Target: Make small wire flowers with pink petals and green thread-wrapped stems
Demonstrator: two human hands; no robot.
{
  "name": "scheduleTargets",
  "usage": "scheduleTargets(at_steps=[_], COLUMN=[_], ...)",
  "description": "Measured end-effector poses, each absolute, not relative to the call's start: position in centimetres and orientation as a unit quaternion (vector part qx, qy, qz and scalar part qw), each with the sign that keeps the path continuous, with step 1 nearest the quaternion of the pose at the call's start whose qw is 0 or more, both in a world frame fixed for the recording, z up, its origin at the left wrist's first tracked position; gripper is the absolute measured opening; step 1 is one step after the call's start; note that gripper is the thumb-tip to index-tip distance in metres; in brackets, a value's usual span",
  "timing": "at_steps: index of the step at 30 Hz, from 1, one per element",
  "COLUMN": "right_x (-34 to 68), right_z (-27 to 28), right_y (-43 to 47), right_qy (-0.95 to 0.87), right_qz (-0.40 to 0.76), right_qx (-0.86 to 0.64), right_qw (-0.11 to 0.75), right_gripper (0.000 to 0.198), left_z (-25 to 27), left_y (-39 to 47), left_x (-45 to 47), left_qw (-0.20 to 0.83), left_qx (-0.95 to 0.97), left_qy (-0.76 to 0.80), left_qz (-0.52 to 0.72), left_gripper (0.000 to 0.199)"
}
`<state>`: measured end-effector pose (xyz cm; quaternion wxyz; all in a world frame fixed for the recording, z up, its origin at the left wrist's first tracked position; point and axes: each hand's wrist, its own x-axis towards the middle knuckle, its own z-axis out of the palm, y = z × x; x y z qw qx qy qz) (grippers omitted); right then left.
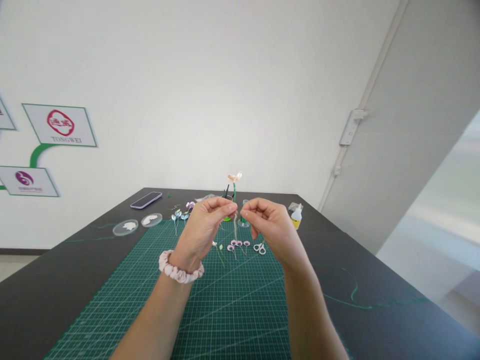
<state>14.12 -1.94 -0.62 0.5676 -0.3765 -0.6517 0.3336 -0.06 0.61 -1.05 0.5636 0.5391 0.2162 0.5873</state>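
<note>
While gripping the thin green stem [235, 191] between thumb and forefinger of the left hand [205, 220], holds the pale peach flower [234, 177] upright just above the fingertips. Closes thumb and forefinger of the right hand [272, 222] together just beside the stem; cannot tell about anything thin caught between. Wears a pale scrunchie [181, 268] on the left wrist.

Has a green spool [243, 224] just behind the right fingertips. Has pink flowers [239, 243] lying below the gap between the hands, white-handled scissors [259, 248] just under the right hand, and a small leafy sprig [220, 247] under the left. Shows blue flowers [176, 216] just left of the left hand, then, farther left, two shallow dishes [125, 228] and a phone [146, 200]. Shows a small bottle [296, 218] beyond the right hand, to its right.

Has the cutting mat [232, 310] spread between the forearms, with its left edge slanting outside the left one. Shows a loose green strand [353, 287] right of the right forearm, inside the right edge of the dark table [375, 285]. Has open room above both hands, before the pale wall [240, 100] behind the far edge.
</note>
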Motion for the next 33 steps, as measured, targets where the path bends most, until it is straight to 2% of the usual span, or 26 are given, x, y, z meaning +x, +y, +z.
scheduleTargets(at_steps=[33], right_x=[14.07], right_z=[-0.64], right_y=[-1.80], right_qy=[-0.646], right_qz=[0.360], right_qx=[-0.376], right_qw=[0.559], right_gripper=[0.015], left_z=[-0.95], left_y=[0.44], left_x=[-0.03], left_qw=[0.532], left_qx=[0.561], left_qy=[0.211], left_qz=[0.598], left_gripper=[0.006])
